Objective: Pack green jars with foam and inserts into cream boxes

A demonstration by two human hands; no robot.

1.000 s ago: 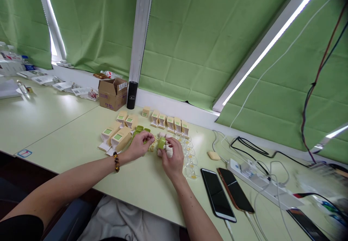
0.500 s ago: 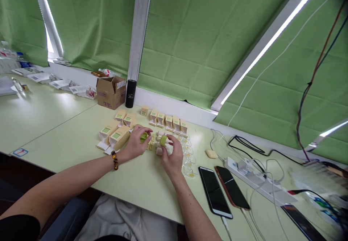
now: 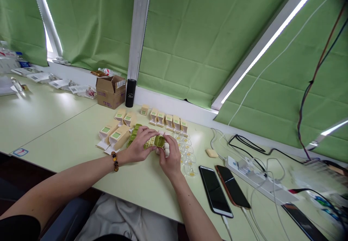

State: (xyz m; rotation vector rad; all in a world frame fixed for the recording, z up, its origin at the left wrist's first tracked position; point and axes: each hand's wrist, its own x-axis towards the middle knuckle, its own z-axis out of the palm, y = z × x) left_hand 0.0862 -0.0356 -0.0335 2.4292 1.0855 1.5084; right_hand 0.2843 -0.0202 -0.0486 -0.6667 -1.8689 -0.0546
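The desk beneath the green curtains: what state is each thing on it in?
Small green container: hollow side showing, held by left hand and right hand
Front cream cartons: end flaps open
Cardboard box: open
Black tumbler: upright
White-framed phone: screen dark, cable attached
Brown-cased phone: screen dark, cable attached
Corner phone: screen dark
Power strip: plugs inserted
Black cable: loosely coiled

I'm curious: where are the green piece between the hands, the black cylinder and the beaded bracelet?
Green piece (image 3: 159, 141), head view: middle of its visible surface.
Black cylinder (image 3: 131, 93), head view: middle of its side.
Beaded bracelet (image 3: 115, 161), head view: its camera-facing beads.
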